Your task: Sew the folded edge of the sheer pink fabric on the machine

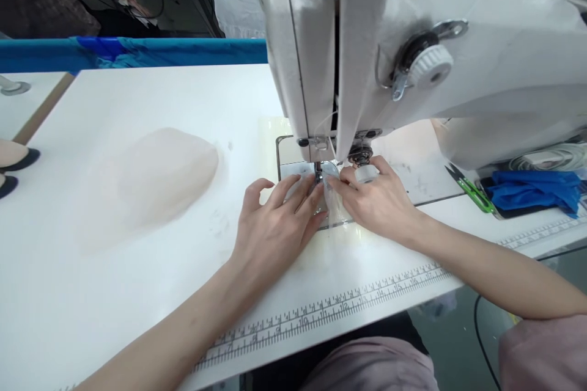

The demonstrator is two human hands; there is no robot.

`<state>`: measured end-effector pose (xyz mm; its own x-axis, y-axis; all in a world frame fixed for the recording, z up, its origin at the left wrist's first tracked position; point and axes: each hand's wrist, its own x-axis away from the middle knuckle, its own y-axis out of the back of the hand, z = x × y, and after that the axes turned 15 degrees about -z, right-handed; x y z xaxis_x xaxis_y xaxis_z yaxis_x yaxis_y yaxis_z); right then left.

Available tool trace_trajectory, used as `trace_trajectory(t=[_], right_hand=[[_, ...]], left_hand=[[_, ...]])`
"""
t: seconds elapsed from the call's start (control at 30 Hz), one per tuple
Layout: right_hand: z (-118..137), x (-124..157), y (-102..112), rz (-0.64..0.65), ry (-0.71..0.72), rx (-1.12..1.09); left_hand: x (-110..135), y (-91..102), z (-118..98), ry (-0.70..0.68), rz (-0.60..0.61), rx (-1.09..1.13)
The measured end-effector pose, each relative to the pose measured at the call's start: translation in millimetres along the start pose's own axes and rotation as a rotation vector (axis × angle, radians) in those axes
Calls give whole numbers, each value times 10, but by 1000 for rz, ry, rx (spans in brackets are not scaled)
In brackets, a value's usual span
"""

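Observation:
A white sewing machine (pixel 316 73) stands over the table, its presser foot (pixel 318 172) lowered near a metal needle plate (pixel 288 159). Just left of the foot, my left hand (pixel 277 220) lies palm down, fingers outstretched, fingertips close to the needle area. A thin strip of sheer, whitish fabric (pixel 334 204) runs from the foot toward me between both hands. On the right side of the foot, my right hand (pixel 378 198) has its fingers curled in, thumb and forefinger pinching the fabric's edge. The fingertips partly hide the fabric.
A sheer, pale fabric piece (pixel 169 177) lies on the white table (pixel 137 305) to the left. Green thread snips (pixel 474 189) and a blue cloth (pixel 534 191) are at the right. A printed ruler (pixel 302 321) runs along the front edge. Black-tipped, beige objects (pixel 16 159) show at far left.

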<state>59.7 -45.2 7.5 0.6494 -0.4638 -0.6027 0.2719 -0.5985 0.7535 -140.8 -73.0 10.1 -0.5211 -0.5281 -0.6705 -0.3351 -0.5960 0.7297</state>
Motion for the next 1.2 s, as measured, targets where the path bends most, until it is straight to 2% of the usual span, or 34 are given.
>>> trace_trajectory(t=[0.1,0.17,0.27,0.33,0.4,0.5,0.57,0.7,0.77,0.9,0.97,1.07,1.2], right_hand=[[-61,-18,140,32,-56,-125],[-110,-40,261,136,-98,-321],[-163,-76,397,368,-140,-605],[-171,-96,433,439,-168,-651],[-164,-110,440,445,-223,-652],[-149,-118,436,401,-347,-707],[-139,-110,425,354,-388,-755],[-96,-64,347,246,-255,-691],[-63,-37,285,116,-221,-554],[-30,-13,172,-216,-260,-337],[-38,-21,132,-295,-245,-314],[-57,-47,98,-283,-245,-299],[-58,-70,102,-171,-282,-316]], left_hand=[[-34,150,33,20,22,78],[-60,305,43,68,160,223],[-73,489,-10,73,405,409],[-56,507,-85,38,448,365],[-30,435,-155,10,411,231],[-19,260,-176,18,332,137],[-57,183,-127,128,327,233],[-217,196,12,471,360,452],[-300,227,75,554,379,503],[-391,196,201,507,459,536],[-399,132,259,475,527,487],[-394,42,321,486,540,450],[-410,24,362,501,509,597]])
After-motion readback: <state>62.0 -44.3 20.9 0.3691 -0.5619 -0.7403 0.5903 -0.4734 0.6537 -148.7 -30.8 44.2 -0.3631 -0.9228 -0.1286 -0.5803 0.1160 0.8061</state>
